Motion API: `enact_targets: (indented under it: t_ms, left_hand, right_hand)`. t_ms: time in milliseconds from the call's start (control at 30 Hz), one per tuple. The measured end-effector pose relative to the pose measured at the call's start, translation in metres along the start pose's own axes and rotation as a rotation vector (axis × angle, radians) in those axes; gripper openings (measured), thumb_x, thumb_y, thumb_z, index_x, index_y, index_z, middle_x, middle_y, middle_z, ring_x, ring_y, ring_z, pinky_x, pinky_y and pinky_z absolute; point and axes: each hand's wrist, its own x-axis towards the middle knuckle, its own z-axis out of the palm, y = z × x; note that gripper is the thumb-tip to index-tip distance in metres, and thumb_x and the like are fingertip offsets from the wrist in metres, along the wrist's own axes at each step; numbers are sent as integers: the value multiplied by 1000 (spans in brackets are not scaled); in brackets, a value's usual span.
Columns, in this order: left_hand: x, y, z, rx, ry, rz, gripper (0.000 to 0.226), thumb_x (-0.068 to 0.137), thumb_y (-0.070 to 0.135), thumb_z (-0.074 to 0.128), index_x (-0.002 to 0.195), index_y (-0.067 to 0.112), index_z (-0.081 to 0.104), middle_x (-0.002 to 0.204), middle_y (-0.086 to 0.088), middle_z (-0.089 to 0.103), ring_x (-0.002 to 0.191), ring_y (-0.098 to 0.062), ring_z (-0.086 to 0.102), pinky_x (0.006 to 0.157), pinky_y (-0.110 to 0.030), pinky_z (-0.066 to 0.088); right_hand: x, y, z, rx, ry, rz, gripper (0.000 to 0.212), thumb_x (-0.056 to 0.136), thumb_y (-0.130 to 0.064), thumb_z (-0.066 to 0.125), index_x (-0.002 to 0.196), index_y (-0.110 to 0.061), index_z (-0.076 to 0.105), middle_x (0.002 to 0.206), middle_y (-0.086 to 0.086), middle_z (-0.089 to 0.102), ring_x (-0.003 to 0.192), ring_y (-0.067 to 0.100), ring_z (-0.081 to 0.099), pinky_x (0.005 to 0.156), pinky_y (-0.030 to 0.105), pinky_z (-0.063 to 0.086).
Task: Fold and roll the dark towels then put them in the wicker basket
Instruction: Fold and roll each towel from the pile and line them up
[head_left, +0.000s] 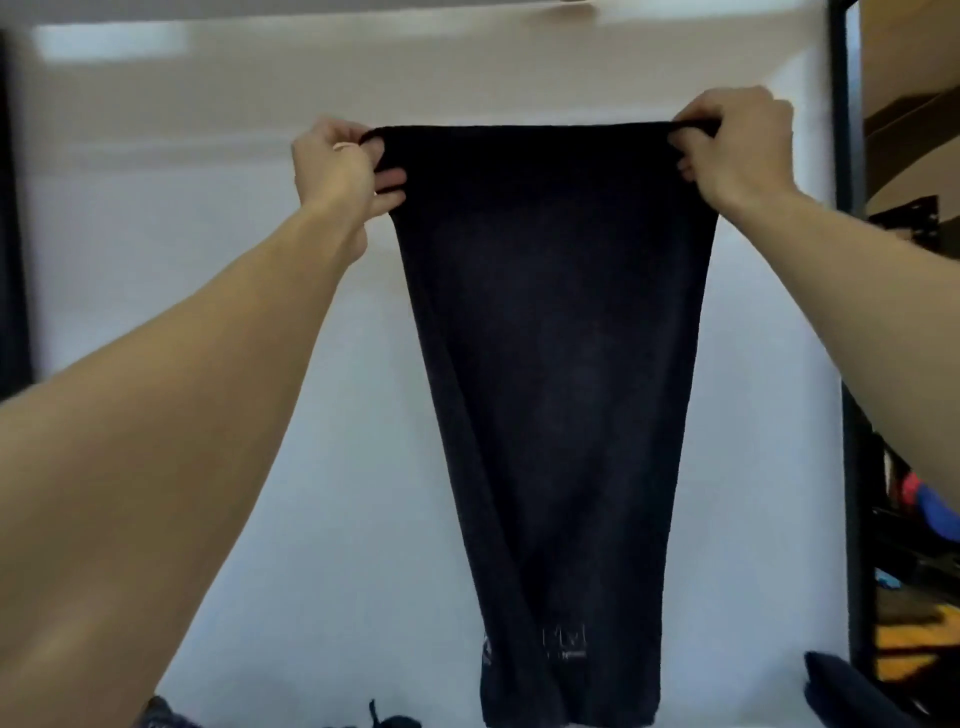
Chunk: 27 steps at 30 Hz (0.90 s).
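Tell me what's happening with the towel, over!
Left hand and right hand each pinch a top corner. Dark towel held up, hanging flat, not folded yet. Wicker basket not in view. Nothing blocking.

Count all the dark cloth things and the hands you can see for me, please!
Hands: 2, the left hand and right hand, each gripping a top corner of the hanging towel.
Long dark fabric towel held up: 1.
Dark cloth pieces at the bottom edge, partly cut off: 3.
Total: 6.
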Motion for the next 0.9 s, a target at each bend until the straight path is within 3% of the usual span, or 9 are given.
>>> enact_targets:
  t_ms: [167,300,433,533,733,900]
  left_hand:
    - [-50,30,-33,37,-10,-14,16,95,3,48,86,16,51,96,-6,65,77,-23,74,65,-36,62]
    - [-94,45,-62,84,-41,-12,11,92,7,52,87,17,51,97,-6,65,67,-20,68,63,-33,61]
    - [-140,44,-89,164,-57,-67,15,89,10,60,78,18,54,82,-1,62,50,-10,52,60,-26,58]
    - [-175,33,-108,256,-79,-107,21,85,15,67,68,21,56,71,5,59,49,-4,46,52,-20,44]
    - [-240,-32,-137,384,-173,-461,15,84,13,70,73,13,60,75,-3,57,45,-15,40,46,-25,38]
    - [-270,-118,-142,449,-175,-690,7,87,11,68,89,7,62,88,-11,62,48,-21,60,41,-23,47]
  right_hand:
    - [-40,-23,-47,-88,-97,8,21,91,-28,62,108,-16,69,88,14,70,54,9,62,60,27,59]
    - [-86,-48,-94,-96,-250,0,27,96,-27,59,115,-9,65,90,11,64,46,-2,58,56,15,56]
    - [-131,-68,-130,-86,-410,87,24,95,-22,62,114,-8,65,83,8,64,49,0,62,55,13,55]
    - [-163,-79,-153,-61,-576,216,17,93,-16,64,108,-8,66,80,9,65,56,9,63,50,11,52]
    - [-227,-53,-151,-171,-875,362,9,92,-17,65,97,-9,69,84,10,69,60,13,63,50,16,50]
    - [-292,18,-93,-167,-1000,490,10,90,-11,64,97,-7,71,81,16,72,66,20,69,55,21,53]
